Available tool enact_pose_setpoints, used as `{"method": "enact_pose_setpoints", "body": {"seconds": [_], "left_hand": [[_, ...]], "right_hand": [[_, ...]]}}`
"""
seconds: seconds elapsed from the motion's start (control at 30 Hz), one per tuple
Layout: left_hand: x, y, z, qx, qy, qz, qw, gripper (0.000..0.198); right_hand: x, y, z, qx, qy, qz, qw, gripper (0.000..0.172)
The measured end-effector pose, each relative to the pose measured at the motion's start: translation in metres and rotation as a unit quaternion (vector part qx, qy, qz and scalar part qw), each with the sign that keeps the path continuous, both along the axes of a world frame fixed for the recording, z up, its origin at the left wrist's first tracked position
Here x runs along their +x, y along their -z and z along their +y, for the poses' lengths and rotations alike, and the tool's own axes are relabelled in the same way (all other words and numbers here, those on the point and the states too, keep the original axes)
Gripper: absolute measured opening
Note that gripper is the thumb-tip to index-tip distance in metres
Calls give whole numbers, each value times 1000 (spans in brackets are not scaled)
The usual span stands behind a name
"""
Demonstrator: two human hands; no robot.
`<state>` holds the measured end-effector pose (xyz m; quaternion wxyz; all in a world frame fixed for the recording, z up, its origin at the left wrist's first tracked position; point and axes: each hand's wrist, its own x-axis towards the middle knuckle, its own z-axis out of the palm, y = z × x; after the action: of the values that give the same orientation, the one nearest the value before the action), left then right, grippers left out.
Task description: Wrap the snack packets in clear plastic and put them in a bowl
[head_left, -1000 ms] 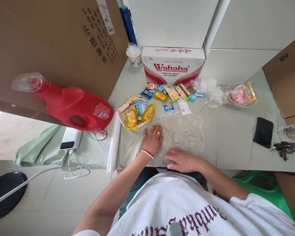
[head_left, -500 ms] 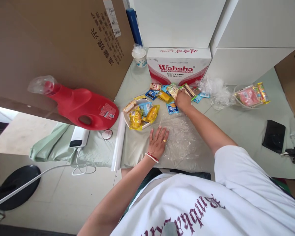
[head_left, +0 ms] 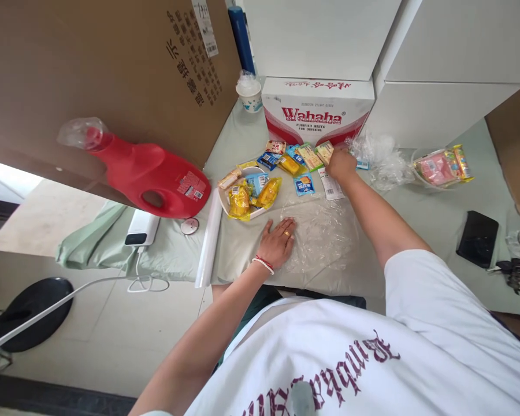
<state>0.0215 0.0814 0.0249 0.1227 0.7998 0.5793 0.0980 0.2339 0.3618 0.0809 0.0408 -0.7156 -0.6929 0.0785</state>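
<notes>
My left hand [head_left: 278, 242] lies flat on the cloth-covered table with its fingers spread, at the left edge of a crinkled clear plastic bag [head_left: 320, 240]. Farther out, my right hand [head_left: 342, 164] reaches among small snack packets, its fingers curled down and mostly hidden by the hand. A cream-coloured packet [head_left: 325, 152] sits just left of those fingers, and a white packet [head_left: 331, 185] lies below the hand. Left of these are a yellow packet [head_left: 291, 165] and a blue packet [head_left: 304, 185]. A white bowl [head_left: 223, 203] near my left hand holds several wrapped snacks.
Behind the packets stands a Wahaha carton [head_left: 318, 110]. Crumpled clear plastic [head_left: 385, 164] and a second bowl [head_left: 420, 175] of snacks lie to the right, beyond them a black phone-like object [head_left: 477, 238]. At left are a red jug [head_left: 151, 179], a clear plastic roll [head_left: 208, 245] and a power bank [head_left: 141, 228].
My right hand has moved right along the packets, and a white packet now shows below it. My left hand stays flat on the table. The view has shifted slightly.
</notes>
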Motion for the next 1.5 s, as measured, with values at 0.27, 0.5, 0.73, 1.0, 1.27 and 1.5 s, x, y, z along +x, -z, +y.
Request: {"method": "enact_pose_setpoints", "body": {"seconds": [0.27, 0.5, 0.73, 1.0, 1.27, 1.5], "left_hand": [[-1, -3, -18, 2, 30, 14, 999, 62], [0, 3, -20, 15, 13, 20, 1000, 65], [0, 2, -25, 13, 5, 22, 1000, 66], [0, 3, -24, 15, 9, 19, 1000, 68], [-9, 2, -25, -3, 15, -6, 1000, 67], [-58, -14, -45, -57, 134, -82, 986, 78]], "right_hand": [[40, -46, -104, 51, -137, 68, 987, 67], [76, -4, -266, -138, -234, 31, 962, 63], [161, -10, -296, -131, -161, 25, 978, 62], [89, -46, -233, -111, -301, 21, 947, 66], [45, -22, -212, -162, -332, 37, 928, 74], [122, -7, -284, -92, -374, 187, 904, 65]]}}
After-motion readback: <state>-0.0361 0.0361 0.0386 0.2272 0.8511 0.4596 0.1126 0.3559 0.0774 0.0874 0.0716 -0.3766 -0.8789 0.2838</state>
